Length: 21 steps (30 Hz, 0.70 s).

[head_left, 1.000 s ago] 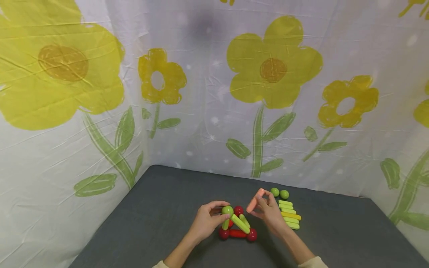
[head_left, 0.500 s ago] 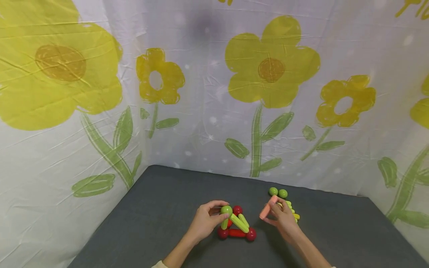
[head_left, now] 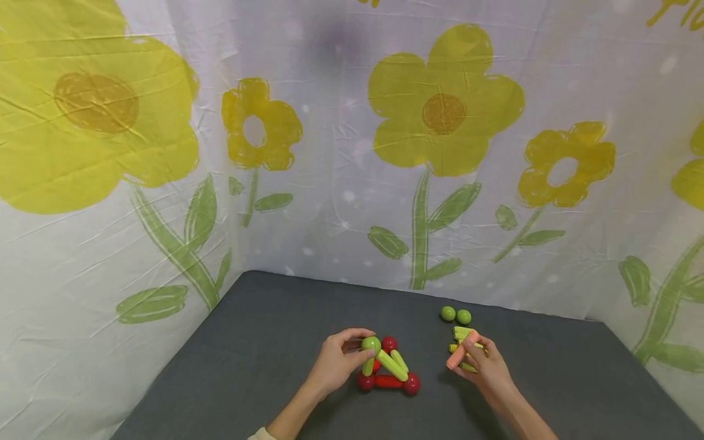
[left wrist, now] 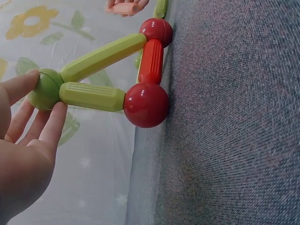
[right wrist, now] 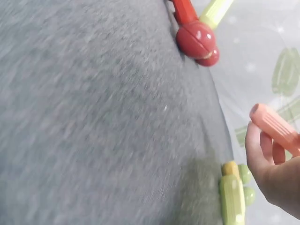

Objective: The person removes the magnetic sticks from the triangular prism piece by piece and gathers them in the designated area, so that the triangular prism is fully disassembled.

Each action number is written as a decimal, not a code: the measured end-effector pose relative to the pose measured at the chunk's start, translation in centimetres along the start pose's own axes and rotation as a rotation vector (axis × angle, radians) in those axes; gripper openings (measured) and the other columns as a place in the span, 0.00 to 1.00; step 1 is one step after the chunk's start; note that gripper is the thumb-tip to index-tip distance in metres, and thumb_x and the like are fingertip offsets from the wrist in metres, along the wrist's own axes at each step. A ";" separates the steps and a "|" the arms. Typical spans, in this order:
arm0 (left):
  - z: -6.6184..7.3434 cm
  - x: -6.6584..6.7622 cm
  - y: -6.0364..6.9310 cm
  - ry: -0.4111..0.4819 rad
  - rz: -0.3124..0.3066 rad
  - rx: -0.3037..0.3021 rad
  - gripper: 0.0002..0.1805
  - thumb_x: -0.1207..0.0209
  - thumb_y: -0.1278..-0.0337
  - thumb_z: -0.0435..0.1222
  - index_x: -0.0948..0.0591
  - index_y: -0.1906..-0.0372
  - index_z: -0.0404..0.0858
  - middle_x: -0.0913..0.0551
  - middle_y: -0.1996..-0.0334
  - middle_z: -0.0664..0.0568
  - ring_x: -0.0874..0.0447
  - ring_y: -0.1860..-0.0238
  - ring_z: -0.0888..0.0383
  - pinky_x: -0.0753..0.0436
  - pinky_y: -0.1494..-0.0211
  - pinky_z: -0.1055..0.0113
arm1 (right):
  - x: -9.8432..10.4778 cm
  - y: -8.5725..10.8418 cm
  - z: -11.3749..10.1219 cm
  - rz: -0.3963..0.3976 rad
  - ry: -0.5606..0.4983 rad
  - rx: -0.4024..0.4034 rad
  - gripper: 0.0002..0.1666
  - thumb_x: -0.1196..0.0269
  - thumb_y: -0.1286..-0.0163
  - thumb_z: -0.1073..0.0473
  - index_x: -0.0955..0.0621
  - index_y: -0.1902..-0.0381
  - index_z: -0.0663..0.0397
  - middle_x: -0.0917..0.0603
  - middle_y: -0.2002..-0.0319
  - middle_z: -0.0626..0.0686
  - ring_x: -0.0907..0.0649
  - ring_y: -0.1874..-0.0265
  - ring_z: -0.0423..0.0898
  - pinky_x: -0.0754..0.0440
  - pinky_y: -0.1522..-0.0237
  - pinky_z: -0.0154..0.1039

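Note:
My left hand [head_left: 337, 363] pinches a green ball [head_left: 371, 346] between thumb and fingers. The ball is the top of a small frame of magnetic rods and balls. Yellow-green rods [head_left: 393, 366] slope down from it to red balls [head_left: 411, 384] on the table, with red rods [head_left: 388, 382] along the base. In the left wrist view, two yellow-green rods [left wrist: 93, 97] meet the held green ball. My right hand [head_left: 491, 366] holds a coral-pink rod [head_left: 462, 351] in its fingers, off to the right of the frame. In the right wrist view the pink rod [right wrist: 276, 126] touches nothing else.
Beyond the right hand lie several yellow-green rods [head_left: 463, 333] and a yellow rod [head_left: 453, 348], partly hidden by hand and pink rod. Two loose green balls [head_left: 448, 313] sit behind them. A dark grey table [head_left: 286, 324] meets a flower-printed cloth [head_left: 335, 244] at the back.
My right hand has moved right with the pink rod, from beside the frame to over the loose rods. The yellow rod's end now shows at the row's left side. My left hand stays put.

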State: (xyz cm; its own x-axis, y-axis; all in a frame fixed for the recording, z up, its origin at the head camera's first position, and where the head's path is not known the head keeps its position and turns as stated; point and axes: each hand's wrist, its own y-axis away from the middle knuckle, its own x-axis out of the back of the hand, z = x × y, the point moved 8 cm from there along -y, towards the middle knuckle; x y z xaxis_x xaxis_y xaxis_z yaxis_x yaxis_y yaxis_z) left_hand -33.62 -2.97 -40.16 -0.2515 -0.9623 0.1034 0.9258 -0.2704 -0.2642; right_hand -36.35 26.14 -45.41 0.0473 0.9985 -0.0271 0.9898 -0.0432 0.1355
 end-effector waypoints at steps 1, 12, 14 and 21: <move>0.5 0.0 0.1 0.002 -0.001 0.000 0.16 0.37 0.42 0.31 0.20 0.49 0.31 0.20 0.52 0.41 0.22 0.49 0.41 0.18 0.56 0.64 | 0.3 0.1 0.1 0.004 0.008 -0.006 0.43 0.49 0.24 0.50 0.58 0.30 0.68 0.40 0.37 0.69 0.24 0.46 0.51 0.20 0.52 0.46; 2.0 0.0 0.6 -0.001 0.005 -0.008 0.16 0.37 0.42 0.30 0.20 0.50 0.29 0.20 0.53 0.39 0.21 0.49 0.40 0.19 0.54 0.66 | 1.0 0.7 0.7 -0.045 0.022 -0.009 0.28 0.52 0.22 0.54 0.52 0.39 0.63 0.15 0.67 0.62 0.18 0.58 0.53 0.21 0.51 0.47; 1.9 -0.1 0.6 -0.002 0.004 -0.009 0.16 0.37 0.42 0.30 0.20 0.49 0.29 0.20 0.53 0.39 0.21 0.49 0.40 0.19 0.54 0.66 | 1.1 0.9 0.9 -0.051 0.023 -0.013 0.25 0.52 0.22 0.56 0.51 0.42 0.63 0.15 0.65 0.63 0.18 0.57 0.53 0.21 0.50 0.47; -0.5 -0.1 -0.2 -0.006 -0.001 -0.004 0.16 0.37 0.41 0.32 0.20 0.48 0.32 0.20 0.52 0.42 0.21 0.49 0.43 0.18 0.56 0.65 | 2.1 1.6 1.7 0.007 0.032 -0.040 0.25 0.50 0.24 0.61 0.50 0.42 0.64 0.17 0.59 0.63 0.18 0.55 0.49 0.20 0.51 0.45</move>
State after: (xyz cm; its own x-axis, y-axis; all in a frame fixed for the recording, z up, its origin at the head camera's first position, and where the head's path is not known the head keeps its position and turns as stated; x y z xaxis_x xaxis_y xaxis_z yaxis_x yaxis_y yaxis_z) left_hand -33.99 -2.86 -40.63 -0.2510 -0.9617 0.1098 0.9243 -0.2718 -0.2681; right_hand -34.48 28.14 -46.91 0.0489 0.9988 0.0051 0.9833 -0.0490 0.1751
